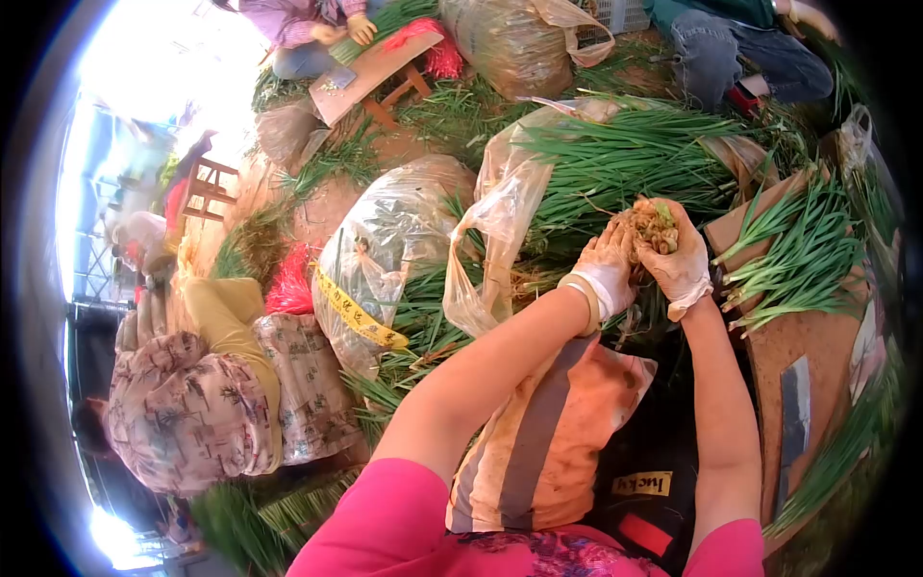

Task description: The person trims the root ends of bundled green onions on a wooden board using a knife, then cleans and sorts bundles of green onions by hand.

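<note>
Muddy, pale roots of a bunch of green onions (655, 224) sat pinched between two gloved hands, raised above a heap of loose green onions (625, 154) spilling from a clear plastic bag (500, 207). The left hand (608, 267), in a dirt-stained white glove, had its fingers curled against the near side of the root clump, while the right hand (681, 264) wrapped its fingers over the far side and top, so both were closed on the same bunch. Below the wrists lay an orange vest with grey stripes (543, 433) draped across the lap, and the sleeves at the shoulders were bright pink.

Just to the right, trimmed green onions (798, 260) were laid across a brown board (798, 356), with a flat blade (794, 404) resting on it further down. To the left stood a full plastic sack (385, 250) with a strip of yellow tape. Beyond it a co-worker in a floral headscarf (183, 404) sat low. At the far side, another person (308, 29) worked at a small wooden bench (375, 72), and a third person in jeans (740, 53) sat among more greens.
</note>
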A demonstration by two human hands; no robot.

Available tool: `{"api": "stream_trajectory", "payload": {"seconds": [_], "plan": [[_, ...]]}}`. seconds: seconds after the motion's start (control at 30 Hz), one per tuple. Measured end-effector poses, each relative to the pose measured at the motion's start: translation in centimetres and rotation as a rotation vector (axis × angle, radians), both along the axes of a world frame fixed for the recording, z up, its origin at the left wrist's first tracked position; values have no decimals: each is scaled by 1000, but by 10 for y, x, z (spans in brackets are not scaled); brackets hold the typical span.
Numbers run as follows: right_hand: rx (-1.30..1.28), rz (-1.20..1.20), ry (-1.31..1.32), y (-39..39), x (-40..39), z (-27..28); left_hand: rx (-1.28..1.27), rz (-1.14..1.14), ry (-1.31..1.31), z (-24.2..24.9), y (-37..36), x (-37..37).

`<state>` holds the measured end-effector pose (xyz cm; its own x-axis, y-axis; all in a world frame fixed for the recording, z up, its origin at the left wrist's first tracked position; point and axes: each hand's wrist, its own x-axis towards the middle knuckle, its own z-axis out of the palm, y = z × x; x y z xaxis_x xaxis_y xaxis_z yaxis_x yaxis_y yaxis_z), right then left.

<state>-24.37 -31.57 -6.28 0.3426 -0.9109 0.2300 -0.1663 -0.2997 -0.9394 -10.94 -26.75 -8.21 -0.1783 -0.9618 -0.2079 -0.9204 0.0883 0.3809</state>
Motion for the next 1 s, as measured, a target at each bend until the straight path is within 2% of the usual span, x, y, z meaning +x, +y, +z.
{"api": "stream_trajectory", "payload": {"seconds": [0.07, 0.1, 0.17, 0.27, 0.3, 0.37, 0.4, 0.5, 0.57, 0.6, 0.63, 0.67, 0.77, 0.83, 0.9, 0.93, 0.97, 1.0], "plan": [[-34, 29, -79, 0, 4, 5, 90, -44, -140, 17, -2, -2], [-100, 35, -63, -1, 6, 6, -16, -61, -96, 7, -4, 0], [-25, 20, 120, -2, 7, 13, 26, -62, -134, 14, -2, 1], [37, -2, 236, -5, 14, 9, 70, -27, 6, 18, 4, 13], [19, 14, 202, -2, 16, 10, 88, -35, -12, 12, 10, 20], [-31, 40, 131, 6, 21, 15, 109, -53, -52, -18, 28, 43], [-76, 24, 169, 9, 22, 14, 225, -53, -73, -35, 39, 53], [4, 85, -128, 22, 20, 40, 472, -66, -218, -89, 77, 79], [20, 129, -429, 30, 16, 78, 448, -18, -221, -128, 95, 88], [-73, 76, -361, 33, 9, 103, 465, 0, -230, -138, 99, 90], [-52, -43, -162, 34, -3, 126, 479, 19, -241, -140, 102, 91], [-194, -62, -286, 28, -10, 135, 463, 48, -214, -132, 104, 90], [-183, -333, -451, 10, -39, 161, 431, 45, -290, -123, 105, 101], [-3, -317, -669, 17, -43, 192, 210, 130, -113, -114, 119, 119], [148, -304, -812, -3, -75, 192, 64, 263, 54, -44, 132, 117], [189, -260, -871, -12, -90, 192, -145, 358, 147, -22, 136, 119], [231, -213, -931, -15, -101, 193, -289, 422, 485, 10, 147, 119], [144, -279, -928, -14, -105, 196, -337, 465, 551, 48, 161, 113]]}}
